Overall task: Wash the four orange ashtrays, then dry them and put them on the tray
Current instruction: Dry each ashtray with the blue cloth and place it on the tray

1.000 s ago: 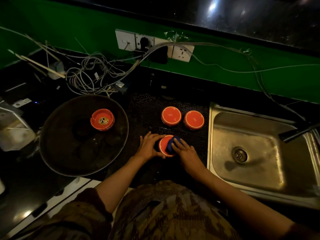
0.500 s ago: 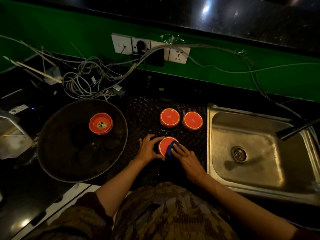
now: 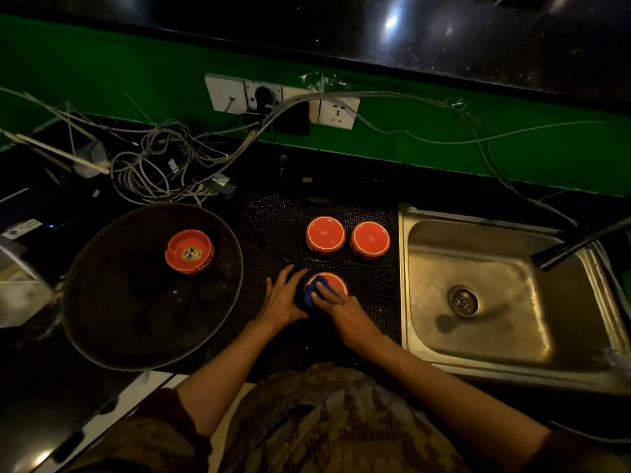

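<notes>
Head view: near ashtray (image 3: 333, 283) sat upside down on the dark mat (image 3: 273, 230), directly under right hand (image 3: 341, 310), whose fingers pressed a blue cloth (image 3: 311, 292) flat on its base. Left hand (image 3: 283, 297) spread open, steadying its left side. Glossy orange, round. Tray (image 3: 102, 336) lay left, nearer the left hand.

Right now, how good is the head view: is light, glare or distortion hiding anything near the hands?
Head view: dim overall, the counter almost black; glare spots only on the back wall. Wide-angle bending curves the sink and tray edges. The right hand presses a blue cloth on the nearest ashtray; the left hand beside it is sharp enough.
</notes>
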